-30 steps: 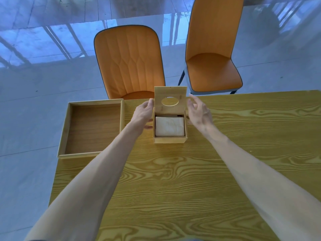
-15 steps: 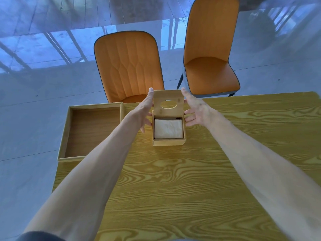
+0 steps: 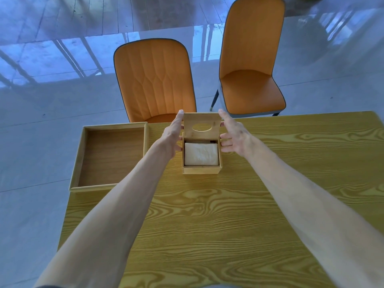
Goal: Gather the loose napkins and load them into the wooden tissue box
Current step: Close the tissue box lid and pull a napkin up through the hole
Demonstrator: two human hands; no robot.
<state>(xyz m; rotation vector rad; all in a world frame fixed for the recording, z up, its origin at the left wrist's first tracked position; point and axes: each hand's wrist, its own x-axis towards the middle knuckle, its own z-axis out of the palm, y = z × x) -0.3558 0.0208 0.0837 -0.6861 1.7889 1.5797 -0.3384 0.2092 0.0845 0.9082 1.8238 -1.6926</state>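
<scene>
The wooden tissue box (image 3: 201, 169) stands on the table near its far edge, and its hinged lid (image 3: 202, 127) with an oval slot stands upright. A stack of white napkins (image 3: 201, 156) lies inside, filling the box. My left hand (image 3: 172, 135) is at the left side of the lid, fingers extended, fingertips against the lid's left edge. My right hand (image 3: 233, 134) is at the right side, fingers spread, fingertips at or just short of the lid and box wall. Neither hand grips anything.
A shallow wooden tray (image 3: 79, 159) lies at the table's far left corner, overhanging the edge, with nothing in it. Two orange chairs (image 3: 154, 80) (image 3: 251, 59) stand behind the yellow-grain table (image 3: 207, 225). Glossy tiled floor lies all around.
Both hands have reached up from the box sides to the upright lid's edges, fingers stretched out. The lid stays upright and the napkins have not moved.
</scene>
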